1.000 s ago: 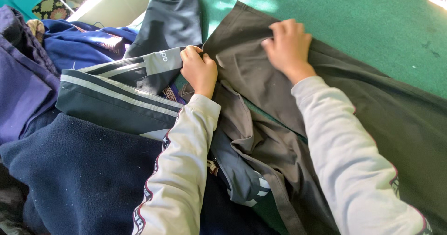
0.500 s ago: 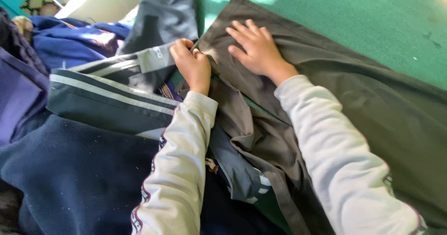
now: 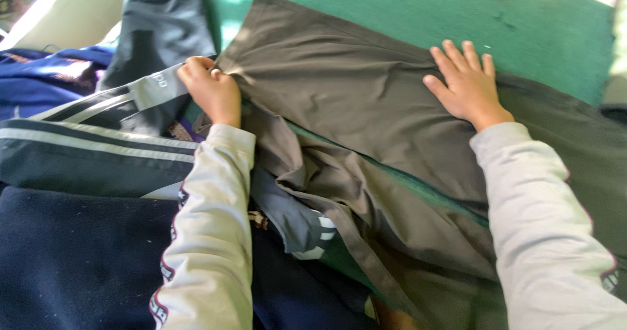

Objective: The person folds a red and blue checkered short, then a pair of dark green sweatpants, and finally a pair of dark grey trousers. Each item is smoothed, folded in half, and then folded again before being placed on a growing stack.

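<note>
- I see my left hand (image 3: 210, 93) pinching the edge of the olive-grey garment (image 3: 339, 101) at upper left of the frame.
- My right hand (image 3: 467, 85) lies flat, fingers spread, on that garment at upper right.
- Green carpet (image 3: 405, 10) runs across the top.
- A striped dark jacket (image 3: 91, 150) sits at left.

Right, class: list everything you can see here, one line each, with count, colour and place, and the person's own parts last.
olive-brown garment: one, spread flat on the carpet, centre, lower part bunched
green carpet: one, top, under the garment
striped track jacket: one, dark grey with pale stripes, left
grey trousers: one, top left
blue garment: one, far left
navy fleece: one, bottom left
left hand: one, pinching the garment's left edge
right hand: one, flat on the garment, fingers spread
sleeves: two, pale grey with dark side stripes
</note>
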